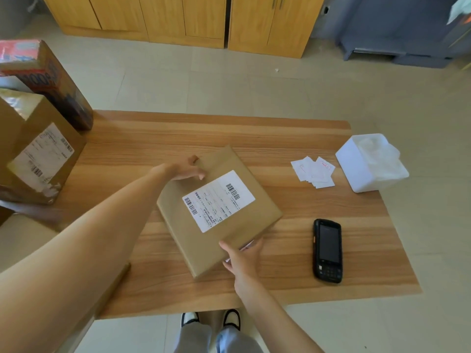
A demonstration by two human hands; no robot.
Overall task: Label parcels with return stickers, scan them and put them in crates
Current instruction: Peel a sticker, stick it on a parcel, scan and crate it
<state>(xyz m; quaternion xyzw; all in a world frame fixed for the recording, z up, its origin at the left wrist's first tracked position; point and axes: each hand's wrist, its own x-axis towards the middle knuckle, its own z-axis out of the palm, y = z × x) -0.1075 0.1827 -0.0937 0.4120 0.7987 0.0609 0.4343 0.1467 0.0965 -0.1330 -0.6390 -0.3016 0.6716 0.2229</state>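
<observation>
Flat brown parcel (219, 212) mid-table, askew; left hand (184, 170) fingers straight on far corner; right hand (242, 253) fingers gripping near edge; likely light, stiff, smooth-wrapped; best held at opposite edges.

Office-like parcel room, wooden cabinets (183, 19), tiled floor (229, 85), labelled cartons (38, 154)
</observation>
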